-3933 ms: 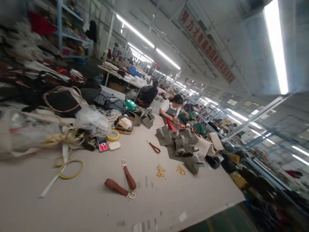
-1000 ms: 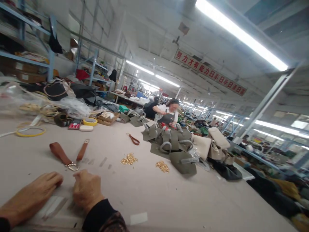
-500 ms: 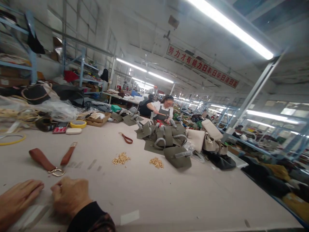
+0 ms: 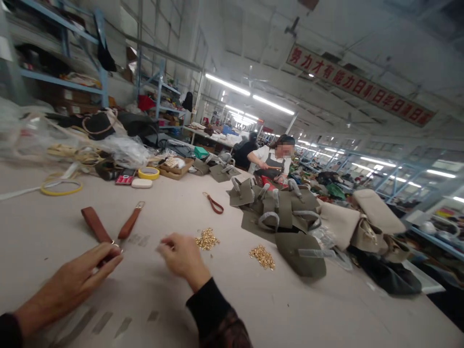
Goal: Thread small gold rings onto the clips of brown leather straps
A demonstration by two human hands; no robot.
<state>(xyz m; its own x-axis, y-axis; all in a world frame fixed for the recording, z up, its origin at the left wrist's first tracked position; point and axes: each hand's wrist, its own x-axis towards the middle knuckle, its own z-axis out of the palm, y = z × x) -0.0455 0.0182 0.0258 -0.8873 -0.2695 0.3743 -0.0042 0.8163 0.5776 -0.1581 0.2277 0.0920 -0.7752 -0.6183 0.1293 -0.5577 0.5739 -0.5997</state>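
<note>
A brown leather strap in two parts joined by a metal ring lies on the beige table. My left hand rests on the table with its fingertips closed over the ring end of that strap. My right hand hovers just right of it, fingers curled into a pinch; whatever is in them is too small or blurred to name. A pile of gold rivets lies right beside my right hand, and a second pile sits farther right.
Olive bag pieces and beige bags are heaped at the right. A small strap loop, a yellow tape roll, a red phone and a yellow ring lie behind. A co-worker works at the far end.
The view has swung so the hands sit more central. My left hand has reached forward onto the strap's ring end. My right hand has lifted and moved right toward the rivets.
</note>
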